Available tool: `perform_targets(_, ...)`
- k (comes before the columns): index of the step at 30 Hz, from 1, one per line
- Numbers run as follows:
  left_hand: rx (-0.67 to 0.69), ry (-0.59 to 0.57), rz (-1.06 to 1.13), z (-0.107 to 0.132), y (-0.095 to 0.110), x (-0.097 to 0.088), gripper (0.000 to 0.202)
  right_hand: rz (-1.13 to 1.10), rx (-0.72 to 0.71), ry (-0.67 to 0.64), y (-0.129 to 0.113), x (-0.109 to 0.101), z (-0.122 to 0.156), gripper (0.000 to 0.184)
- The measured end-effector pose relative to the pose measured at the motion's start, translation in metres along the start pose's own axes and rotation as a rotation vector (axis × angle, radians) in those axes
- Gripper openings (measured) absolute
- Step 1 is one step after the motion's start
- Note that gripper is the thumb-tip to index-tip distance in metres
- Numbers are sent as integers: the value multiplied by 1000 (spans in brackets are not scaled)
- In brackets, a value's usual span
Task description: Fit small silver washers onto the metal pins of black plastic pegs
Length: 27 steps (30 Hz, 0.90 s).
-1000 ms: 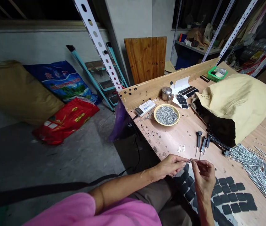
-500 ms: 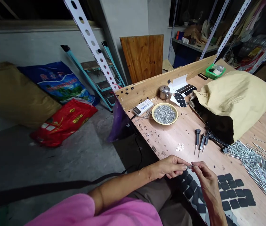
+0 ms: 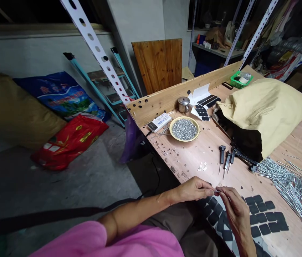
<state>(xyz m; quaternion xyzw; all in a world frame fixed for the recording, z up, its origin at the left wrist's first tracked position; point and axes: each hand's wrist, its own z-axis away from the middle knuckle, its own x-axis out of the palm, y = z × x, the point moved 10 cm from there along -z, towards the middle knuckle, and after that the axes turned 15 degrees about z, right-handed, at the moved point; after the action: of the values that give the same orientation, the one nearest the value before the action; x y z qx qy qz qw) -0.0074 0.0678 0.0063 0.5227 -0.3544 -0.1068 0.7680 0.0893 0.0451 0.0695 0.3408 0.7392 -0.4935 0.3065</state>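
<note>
My left hand (image 3: 197,189) and my right hand (image 3: 235,201) meet fingertip to fingertip at the front edge of the workbench. Both pinch a small, thin metal piece (image 3: 216,191), mostly covered by the fingers. Below and beside my right hand lie several black rounded-square pads (image 3: 264,217). A little beyond the hands is a cluster of tiny metal rings (image 3: 202,166). Black-handled tools with thin metal shafts (image 3: 228,159) lie past my right hand, and a heap of metal rods (image 3: 291,182) spreads to its right.
A yellow bowl of small metal parts (image 3: 184,129) stands near a white device (image 3: 159,122) and a lidded metal cup (image 3: 184,104). A large paper sack (image 3: 268,110) lies open-mouthed on the workbench (image 3: 188,157). A wooden ledge (image 3: 161,98) runs along the back.
The fingertips have drawn closer around the metal piece, so less of it shows. My right-hand fingers have curled inward. The whole view has shifted slightly.
</note>
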Motion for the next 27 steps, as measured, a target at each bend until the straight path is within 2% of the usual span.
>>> perform_targets(2, 60, 26, -115, 0, 3, -1, 31, 41, -29, 24, -2, -1, 2, 22)
perform_targets(4, 204, 86, -316, 2, 15, -1, 25, 115, -62, 66, -6, -3, 3, 20)
perform_targets(9, 522, 127, -853, 15, 30, 15, 31, 265, -169, 139, -19, -3, 4, 20)
perform_targets(13, 682, 138, -1035, 23, 29, 24, 35, 363, -261, 143, -28, 0, 4, 29)
perform_targets(17, 635, 90, -942, 19, 27, 26, 30, 434, -294, 129, -28, -3, 2, 42)
perform_targets(20, 501, 105, -692, 10, 28, 16, 23, 430, -163, 32, -10, -6, -3, 45)
perform_targets(23, 382, 103, -481, 3, 25, 9, 22, 347, -96, 1, 0, -12, -3, 36)
perform_targets(27, 329, 107, -451, -1, 23, 7, 20, 273, -239, 35, -13, -14, 0, 21)
